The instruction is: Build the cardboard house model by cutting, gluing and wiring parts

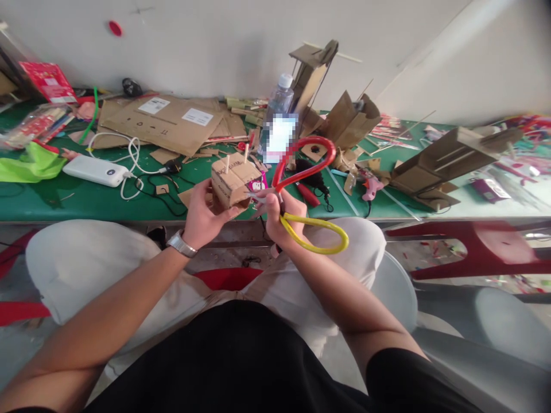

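Observation:
My left hand point(205, 213) grips a small cardboard box point(233, 180) with two thin wooden sticks poking up from its top. A watch sits on that wrist. My right hand point(282, 217) is closed round scissors whose large loop handles are red point(307, 162) and yellow point(321, 235). The short blades point left and touch the box's right side. Both hands hover over my lap, just in front of the green table point(51, 201).
On the table lie flattened cardboard sheets point(167, 123), a white power bank point(95, 171) with cable, a water bottle point(279, 106), a pink glue gun point(371, 186), cardboard models point(447, 163) and scraps. A red stool point(469, 249) and a grey chair point(486, 321) stand at my right.

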{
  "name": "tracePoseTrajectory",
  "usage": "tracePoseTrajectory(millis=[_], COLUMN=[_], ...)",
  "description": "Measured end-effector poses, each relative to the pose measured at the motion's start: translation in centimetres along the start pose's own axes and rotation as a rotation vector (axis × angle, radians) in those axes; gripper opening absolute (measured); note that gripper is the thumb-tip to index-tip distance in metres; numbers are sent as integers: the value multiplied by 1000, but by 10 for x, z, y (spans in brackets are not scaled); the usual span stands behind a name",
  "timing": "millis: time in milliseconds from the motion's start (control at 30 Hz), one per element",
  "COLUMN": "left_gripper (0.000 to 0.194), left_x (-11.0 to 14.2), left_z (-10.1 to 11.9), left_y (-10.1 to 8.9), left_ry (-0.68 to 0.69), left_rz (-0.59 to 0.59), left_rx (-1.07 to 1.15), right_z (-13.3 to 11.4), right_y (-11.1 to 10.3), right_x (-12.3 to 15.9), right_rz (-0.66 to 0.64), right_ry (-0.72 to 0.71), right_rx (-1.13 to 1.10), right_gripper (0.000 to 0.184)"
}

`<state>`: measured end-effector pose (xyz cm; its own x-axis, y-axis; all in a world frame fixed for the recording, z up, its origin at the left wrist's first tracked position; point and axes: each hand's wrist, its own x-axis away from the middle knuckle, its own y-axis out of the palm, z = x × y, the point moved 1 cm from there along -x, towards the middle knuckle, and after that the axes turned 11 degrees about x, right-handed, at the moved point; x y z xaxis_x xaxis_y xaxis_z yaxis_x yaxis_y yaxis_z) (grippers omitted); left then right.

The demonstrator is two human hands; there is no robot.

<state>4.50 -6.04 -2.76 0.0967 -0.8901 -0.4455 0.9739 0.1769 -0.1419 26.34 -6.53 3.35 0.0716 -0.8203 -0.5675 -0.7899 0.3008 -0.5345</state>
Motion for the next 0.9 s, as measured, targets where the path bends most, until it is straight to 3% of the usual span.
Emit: tracePoseTrajectory(millis=[133, 233, 400, 500, 700, 900], left_gripper=[91, 88, 80, 82, 73, 63], left_x=[-11, -17, -20, -23, -31, -33], left_z=[-16, -24, -27, -29, -30, -23], left_y=[-10, -15, -22, -27, -32, -34], left_ry=[-20, -61, -67, -43, -59, -65], left_rz=[-9, -47, -105, -131, -116, -44], left_rx=[135, 229, 254, 207, 92, -18], right_z=[2, 9, 26, 33, 39, 41], right_y=[-9, -13, -11, -7, -2, -1], right_x=[-5, -14, -25, -26, -25, -25], right_rz=[122, 166, 83, 33, 23, -25], right_ry=[-29, -29, 196, 315, 375, 341], right_rx=[-123, -157, -306, -372, -332, -300], right_gripper=[53, 57, 69, 66, 61, 66])
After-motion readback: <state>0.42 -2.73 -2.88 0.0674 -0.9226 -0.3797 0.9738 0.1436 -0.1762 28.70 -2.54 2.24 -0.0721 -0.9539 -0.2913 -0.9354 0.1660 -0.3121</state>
